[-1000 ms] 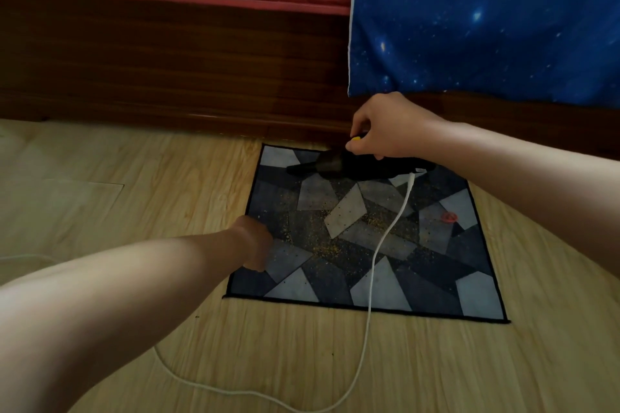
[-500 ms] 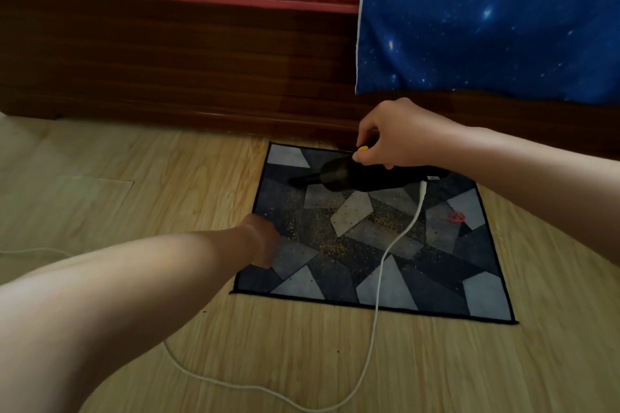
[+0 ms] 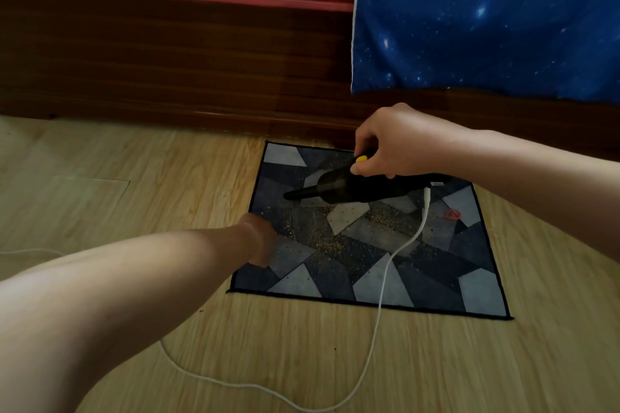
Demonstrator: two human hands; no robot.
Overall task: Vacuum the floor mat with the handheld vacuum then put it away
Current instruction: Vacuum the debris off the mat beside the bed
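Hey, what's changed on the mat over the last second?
The right hand has drawn the handheld vacuum nearer the person. Its nozzle has gone from the far edge of the floor mat toward the yellow crumbs. Nothing was taken hold of or let go. The left hand stays on the mat's left edge. The white cord and most crumbs lie as before.
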